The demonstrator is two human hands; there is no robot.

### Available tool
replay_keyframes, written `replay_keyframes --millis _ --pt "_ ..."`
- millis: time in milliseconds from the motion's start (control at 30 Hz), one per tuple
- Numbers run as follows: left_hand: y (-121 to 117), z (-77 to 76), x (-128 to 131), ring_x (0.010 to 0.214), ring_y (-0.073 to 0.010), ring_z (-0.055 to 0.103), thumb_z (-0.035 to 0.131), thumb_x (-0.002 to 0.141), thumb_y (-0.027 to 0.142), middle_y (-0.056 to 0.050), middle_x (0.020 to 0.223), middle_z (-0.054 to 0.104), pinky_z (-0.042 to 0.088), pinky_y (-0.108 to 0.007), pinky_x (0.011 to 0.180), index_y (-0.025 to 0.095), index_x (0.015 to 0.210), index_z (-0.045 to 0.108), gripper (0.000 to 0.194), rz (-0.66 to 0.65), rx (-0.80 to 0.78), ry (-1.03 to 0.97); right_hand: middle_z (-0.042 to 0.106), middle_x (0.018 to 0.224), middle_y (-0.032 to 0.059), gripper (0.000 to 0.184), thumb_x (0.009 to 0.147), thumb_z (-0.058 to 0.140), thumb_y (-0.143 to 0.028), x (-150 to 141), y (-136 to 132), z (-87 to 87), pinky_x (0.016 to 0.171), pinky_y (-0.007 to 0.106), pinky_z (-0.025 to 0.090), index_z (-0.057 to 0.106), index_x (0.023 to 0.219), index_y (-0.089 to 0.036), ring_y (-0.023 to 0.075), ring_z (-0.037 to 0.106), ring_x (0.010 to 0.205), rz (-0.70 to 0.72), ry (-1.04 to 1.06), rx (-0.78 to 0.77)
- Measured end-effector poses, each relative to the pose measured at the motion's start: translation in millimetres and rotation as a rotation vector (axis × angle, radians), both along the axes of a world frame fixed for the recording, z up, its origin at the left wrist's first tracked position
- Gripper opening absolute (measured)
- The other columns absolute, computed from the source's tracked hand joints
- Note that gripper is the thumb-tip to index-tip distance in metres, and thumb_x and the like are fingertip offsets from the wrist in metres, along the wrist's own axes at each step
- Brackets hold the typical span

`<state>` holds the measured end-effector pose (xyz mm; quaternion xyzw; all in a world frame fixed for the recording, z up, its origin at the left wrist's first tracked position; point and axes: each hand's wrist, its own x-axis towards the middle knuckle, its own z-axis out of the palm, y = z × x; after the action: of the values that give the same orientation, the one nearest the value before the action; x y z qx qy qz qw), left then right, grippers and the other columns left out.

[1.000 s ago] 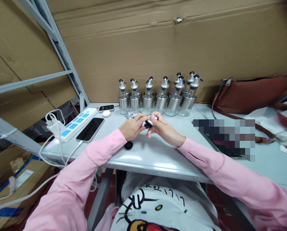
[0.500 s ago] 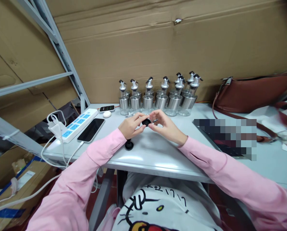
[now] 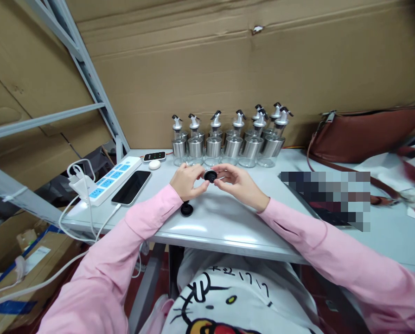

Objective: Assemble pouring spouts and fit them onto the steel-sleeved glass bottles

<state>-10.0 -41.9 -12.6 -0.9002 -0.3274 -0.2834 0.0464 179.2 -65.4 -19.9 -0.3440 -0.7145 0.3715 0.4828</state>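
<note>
Between my two hands is a small black bottle stopper (image 3: 210, 176), round and ringed, with a light rim on its far side. My left hand (image 3: 188, 182) pinches it from the left with thumb and fingers. From the right, the thumb and fingertips of my right hand (image 3: 241, 184) are closed on the same piece. A second black stopper (image 3: 187, 210) sits on the table just below my left wrist. Behind my hands stand several glass and steel oil bottles (image 3: 213, 146) with silver pourer tops and black flip caps.
On the left of the grey table (image 3: 224, 218) lie a power strip (image 3: 115, 178), a phone (image 3: 132, 187) on a white cable, a small device (image 3: 155, 157) and a white round object (image 3: 154, 165). To the right are a brown bag (image 3: 370, 134) and a blurred-out flat item (image 3: 327, 197).
Both hands have shifted slightly, and the stopper's ringed face shows more fully between my fingertips. The small shiny part beside my right fingers no longer shows. The second stopper stays put.
</note>
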Motion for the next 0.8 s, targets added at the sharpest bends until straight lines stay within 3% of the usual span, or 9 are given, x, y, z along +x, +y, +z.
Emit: replay_keyframes --millis 200,567,800 --pt "-1 1.1 1 0.055 -0.0125 0.047 0.038 0.077 0.038 0.001 0.063 0.055 0.032 -0.032 0.069 0.018 0.066 0.043 0.024 -0.023 -0.085 0.055 0.066 0.096 0.0074 0.030 0.070 0.064 -0.028 -2 -3 1.7 0.072 0.033 0.055 0.058 0.098 -0.018 0.0161 0.065 0.076 0.063 0.004 -0.068" --pt "1 -4.0 2 0.051 -0.0123 0.046 0.043 0.071 0.033 0.003 0.055 0.051 0.035 -0.031 0.067 0.018 0.063 0.045 0.017 -0.037 -0.079 0.015 0.068 0.096 0.0078 0.034 0.070 0.063 -0.022 0 -2 -1.5 0.077 0.033 0.053 0.055 0.102 -0.017 0.0173 0.067 0.081 0.138 -0.010 -0.114" --pt "4 -9.1 2 0.049 -0.0119 0.045 0.045 0.067 0.032 0.003 0.051 0.049 0.039 -0.030 0.064 0.019 0.059 0.040 0.016 -0.116 -0.037 -0.003 0.067 0.084 0.0018 0.039 0.072 0.059 -0.019 -2 -6 -4.2 0.074 0.033 0.053 0.047 0.109 -0.022 0.0172 0.068 0.077 0.237 -0.055 -0.169"
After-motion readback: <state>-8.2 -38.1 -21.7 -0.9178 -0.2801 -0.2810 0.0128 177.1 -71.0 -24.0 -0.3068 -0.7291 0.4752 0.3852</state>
